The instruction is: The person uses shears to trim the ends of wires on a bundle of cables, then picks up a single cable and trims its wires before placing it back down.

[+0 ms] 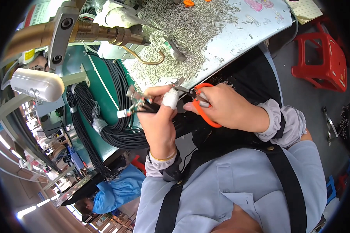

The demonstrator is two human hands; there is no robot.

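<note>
My right hand (232,108) is closed around the orange handles of a pair of pliers (207,119). The pliers' jaws point left and reach the fingertips of my left hand (158,126). A small grey metal piece (179,82) shows at the jaw tips; whether the jaws grip it I cannot tell. My left hand, with white tape (170,98) wrapped on one digit, is closed on a black cable. Thin coloured wires and a small white connector (123,113) stick out on its left side.
Small metal pieces (190,39) lie heaped on the white worktable (237,44). A brass-coloured tube (93,34) on a bracket juts in from the left. Bundled black cables (116,134) lie on the green surface. A red stool (322,58) stands right; a person in blue (120,190) is lower left.
</note>
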